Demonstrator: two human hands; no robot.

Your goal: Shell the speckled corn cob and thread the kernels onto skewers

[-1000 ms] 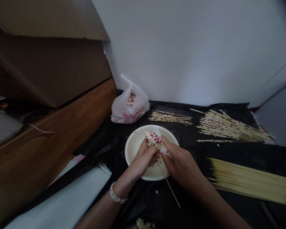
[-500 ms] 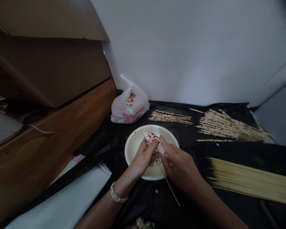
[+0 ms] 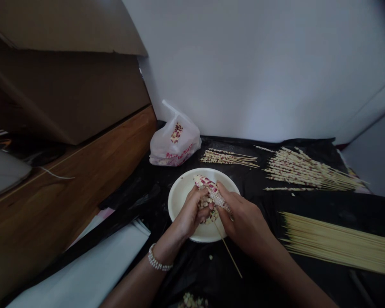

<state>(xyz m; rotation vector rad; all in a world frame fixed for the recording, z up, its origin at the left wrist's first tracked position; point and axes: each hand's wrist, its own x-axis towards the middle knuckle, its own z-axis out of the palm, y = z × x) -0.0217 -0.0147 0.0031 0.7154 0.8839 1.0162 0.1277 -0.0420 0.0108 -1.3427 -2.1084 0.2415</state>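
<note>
Over a white bowl [image 3: 176,196] I hold a corn cob [image 3: 211,186] with white and dark red kernels; its lower right part is stripped bare. My left hand [image 3: 192,214] grips the cob's left side, thumb bent over the kernels, with some loose kernels by the fingers. My right hand [image 3: 240,214] is wrapped round the stripped end. Loose kernels [image 3: 210,217] lie in the bowl beneath, partly hidden by my hands. A thin wooden skewer [image 3: 229,252] leans out over the bowl's near rim, its upper end among the kernels.
A plastic bag [image 3: 176,145] of kernels stands behind the bowl. Kernel-threaded skewers lie in a small bunch [image 3: 227,157] and a larger pile [image 3: 298,169]. Bare skewers [image 3: 336,241] lie at right on black plastic sheeting [image 3: 253,273]. A cardboard box [image 3: 67,90] stands at left.
My left thumb has shifted down across the cob, uncovering more red kernels, and loose kernels now show by my left fingers. The cob and my right hand have moved slightly.
</note>
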